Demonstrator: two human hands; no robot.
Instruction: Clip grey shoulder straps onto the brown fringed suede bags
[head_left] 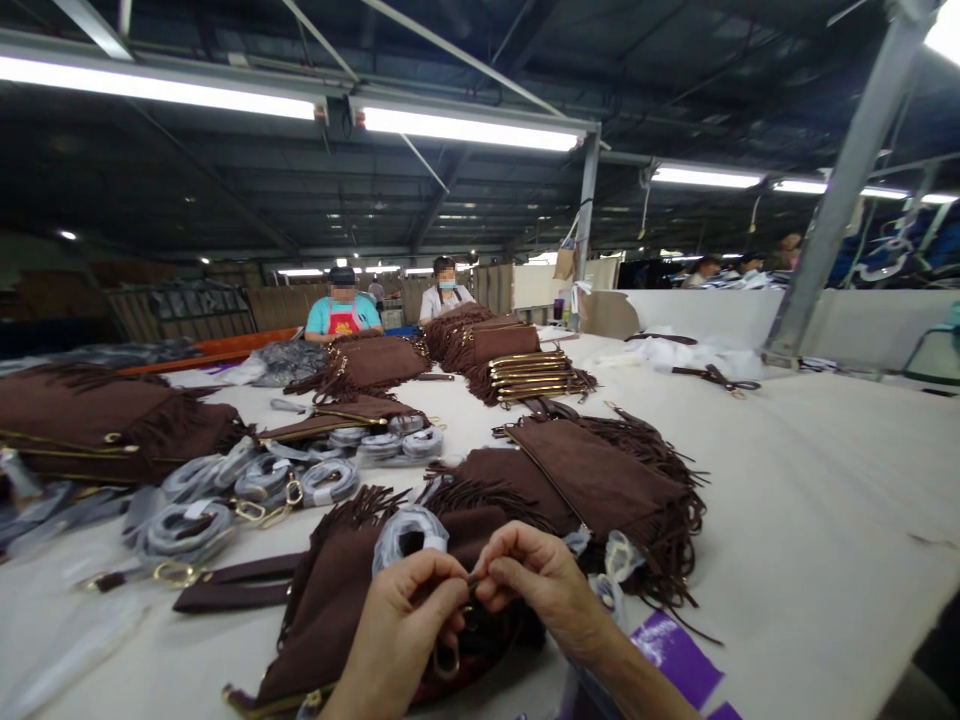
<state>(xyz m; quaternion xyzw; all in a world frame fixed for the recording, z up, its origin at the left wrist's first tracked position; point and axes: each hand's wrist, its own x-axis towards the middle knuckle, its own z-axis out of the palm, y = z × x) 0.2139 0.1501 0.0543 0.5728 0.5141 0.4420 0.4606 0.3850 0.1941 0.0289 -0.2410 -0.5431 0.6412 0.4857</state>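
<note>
Above the front brown bag (pixel 330 600), the left hand (pixel 416 610) and right hand (pixel 529 575) are meeting, thumbs and forefingers pinching a small dark piece (pixel 471 582). A wrapped strap coil (pixel 411 535) is lying on the bag, just beyond the hands.

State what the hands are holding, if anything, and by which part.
The left hand and right hand pinch a small dark piece between their fingertips; what it is, and which part they grip, cannot be told.
</note>
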